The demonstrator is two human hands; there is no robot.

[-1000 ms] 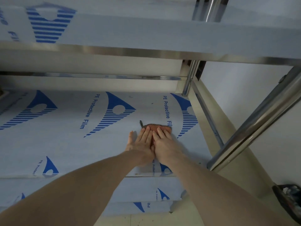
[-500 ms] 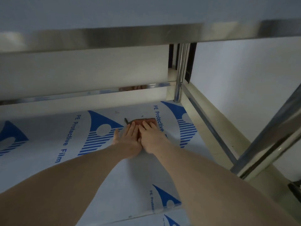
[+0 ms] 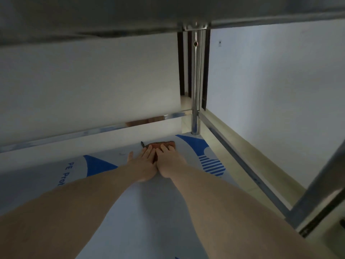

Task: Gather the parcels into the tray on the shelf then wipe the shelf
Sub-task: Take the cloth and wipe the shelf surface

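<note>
A small reddish-brown cloth (image 3: pixel 160 144) lies flat on the shelf (image 3: pixel 145 212), close to its back right corner. The shelf surface is covered in white protective film with blue shapes. My left hand (image 3: pixel 143 161) and my right hand (image 3: pixel 168 157) lie side by side with straight fingers and press down on the cloth, covering its near half. Both forearms reach far in across the shelf. No parcels and no tray show in this view.
A steel upright post (image 3: pixel 196 86) stands at the back right corner, just behind the cloth. The underside of the upper shelf (image 3: pixel 93 14) hangs low overhead. A steel rail (image 3: pixel 242 161) runs along the right edge, with another post (image 3: pixel 321 193) at the front right.
Both hands have pushed the cloth farther back across the shelf toward the rear right corner. My head has dropped lower under the upper shelf.
</note>
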